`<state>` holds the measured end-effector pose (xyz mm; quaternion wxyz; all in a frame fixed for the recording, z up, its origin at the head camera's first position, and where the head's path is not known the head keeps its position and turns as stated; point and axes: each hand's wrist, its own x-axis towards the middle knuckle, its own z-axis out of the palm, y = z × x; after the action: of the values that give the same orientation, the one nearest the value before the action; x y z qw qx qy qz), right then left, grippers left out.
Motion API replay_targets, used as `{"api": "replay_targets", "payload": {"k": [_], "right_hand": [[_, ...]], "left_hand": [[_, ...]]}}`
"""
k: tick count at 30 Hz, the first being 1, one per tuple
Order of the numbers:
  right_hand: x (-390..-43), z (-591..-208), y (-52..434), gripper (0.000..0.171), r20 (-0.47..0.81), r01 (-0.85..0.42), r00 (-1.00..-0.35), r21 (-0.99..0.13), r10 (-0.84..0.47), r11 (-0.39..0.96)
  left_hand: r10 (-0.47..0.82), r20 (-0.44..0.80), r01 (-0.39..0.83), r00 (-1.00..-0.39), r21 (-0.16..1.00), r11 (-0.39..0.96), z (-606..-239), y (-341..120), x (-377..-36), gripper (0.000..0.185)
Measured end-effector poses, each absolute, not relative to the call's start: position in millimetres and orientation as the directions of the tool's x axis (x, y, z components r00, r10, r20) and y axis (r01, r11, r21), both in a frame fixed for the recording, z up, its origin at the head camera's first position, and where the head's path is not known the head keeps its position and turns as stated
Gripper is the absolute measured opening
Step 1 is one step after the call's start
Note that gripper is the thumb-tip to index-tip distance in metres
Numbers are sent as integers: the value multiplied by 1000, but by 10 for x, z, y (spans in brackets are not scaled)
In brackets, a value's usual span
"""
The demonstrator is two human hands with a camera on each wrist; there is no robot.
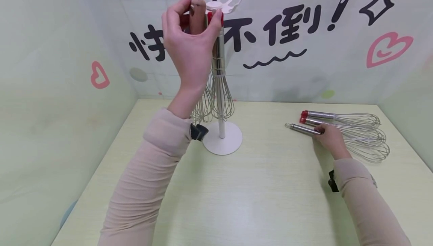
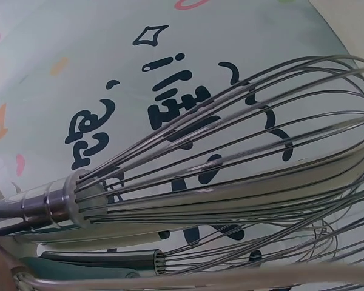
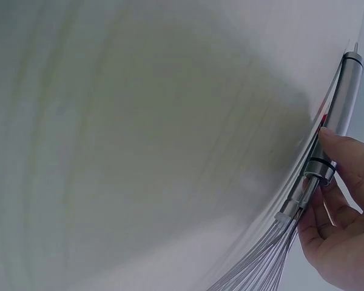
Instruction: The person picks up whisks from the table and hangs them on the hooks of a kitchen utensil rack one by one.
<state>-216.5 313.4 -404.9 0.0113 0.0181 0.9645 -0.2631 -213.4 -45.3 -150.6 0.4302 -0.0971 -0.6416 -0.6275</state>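
Observation:
At the top of a white rack [image 1: 227, 146], my left hand [image 1: 190, 49] grips an upright, shiny whisk handle [image 1: 197, 18]. Beside it hangs a whisk [image 1: 218, 52] with a red end, its wires pointing down by the pole; the hand partly hides its top. A large whisk [image 2: 45, 203] fills much of the left wrist view. Over at the right, my right hand [image 1: 329, 139] pinches the steel handle of a whisk [image 1: 301, 128] with a loop at its end. In the right wrist view, thumb and fingers hold that handle [image 3: 346, 97].
Two red-ended whisks [image 1: 318, 115] lie beside the right hand, handles leftward and wires overlapping. White hooks [image 1: 233, 7] fan out from the rack's top. A lettered backdrop [image 1: 280, 80] stands behind the pale table [image 1: 264, 186].

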Motion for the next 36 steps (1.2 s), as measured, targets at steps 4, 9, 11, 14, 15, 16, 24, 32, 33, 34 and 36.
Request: {"api": "replay_targets", "payload": {"k": [4, 9, 11, 14, 15, 16, 24, 32, 33, 34, 36], "right_hand": [[-2166, -4056, 3138, 30, -25, 35, -999, -504, 26, 863], [-2173, -4047, 3149, 30, -25, 23, -1000, -502, 12, 864], [-2179, -4040, 3152, 30, -29, 19, -1000, -498, 6, 867], [-2181, -4036, 3148, 31, -32, 12, -999, -491, -3, 871], [-2181, -4033, 3149, 32, -30, 9, -1000, -491, -7, 871], [-2183, -4031, 3150, 32, -28, 5, -1000, -489, -9, 872], [-2190, -3952, 3095, 28, 18, -48, -999, -495, -45, 868], [-2198, -3832, 2966, 28, 47, -61, -998, -537, -42, 841], [-2201, -3816, 2951, 29, 41, -57, -998, -546, -42, 836], [-2204, -3798, 2934, 29, 36, -53, -999, -555, -40, 830], [-2212, -3764, 2894, 27, 32, -52, -999, -568, -41, 821]], "left_hand": [[-421, 672, 660, -609, 724, 201, -1505, -463, -2147, 52], [-426, 684, 664, -592, 714, 224, -1505, -474, -2160, 50], [-430, 690, 667, -582, 708, 231, -1507, -480, -2166, 50], [-437, 698, 671, -568, 700, 247, -1512, -492, -2176, 50], [-438, 699, 672, -565, 698, 247, -1512, -494, -2179, 50], [-440, 698, 673, -564, 698, 245, -1510, -499, -2182, 50], [-429, 696, 677, -576, 700, 227, -1506, -540, -2203, 49], [-420, 668, 670, -614, 722, 170, -1503, -609, -2234, 49], [-417, 667, 670, -618, 724, 165, -1501, -618, -2239, 49], [-413, 665, 670, -622, 725, 158, -1499, -627, -2244, 49], [-404, 662, 671, -631, 727, 144, -1497, -647, -2254, 49]]}}
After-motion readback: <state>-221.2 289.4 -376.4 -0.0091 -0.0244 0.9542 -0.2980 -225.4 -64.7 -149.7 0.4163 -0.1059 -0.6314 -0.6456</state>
